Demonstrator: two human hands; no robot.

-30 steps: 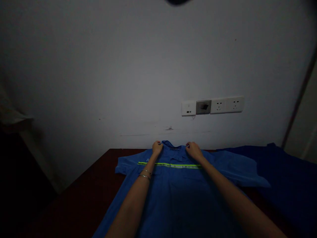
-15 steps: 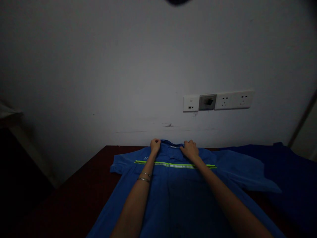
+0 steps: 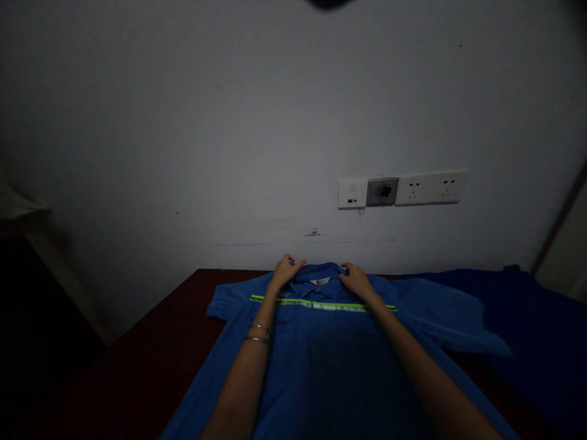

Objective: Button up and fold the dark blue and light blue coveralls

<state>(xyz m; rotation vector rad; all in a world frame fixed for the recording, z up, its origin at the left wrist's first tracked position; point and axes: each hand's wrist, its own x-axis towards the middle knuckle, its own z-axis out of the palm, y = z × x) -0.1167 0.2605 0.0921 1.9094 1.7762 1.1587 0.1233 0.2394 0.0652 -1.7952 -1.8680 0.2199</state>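
Observation:
A blue short-sleeved work shirt (image 3: 284, 336) lies spread front up, its collar toward the wall. A yellow-green and silver reflective strip (image 3: 300, 303) crosses its chest. Inside the neck a white label (image 3: 320, 281) shows. At the left side of the collar (image 3: 321, 269) is my left hand (image 3: 285, 271), thumb and fingers apart, with two bracelets on the wrist. My right hand (image 3: 356, 281) has the collar's right end between thumb and fingers. Both forearms pass over the shirt's front.
The shirt lies on a dark red tabletop (image 3: 151, 342) that meets a grey wall (image 3: 257, 153). Darker blue cloth (image 3: 527, 330) is at the right, partly beneath the sleeve. Sockets and switches (image 3: 431, 188) line the wall. A dark piece of furniture (image 3: 36, 305) stands at far left.
The left fingers have loosened from the collar and spread. The collar now stands wider and higher, with more of the label showing. My right hand stays at the collar, shifted slightly.

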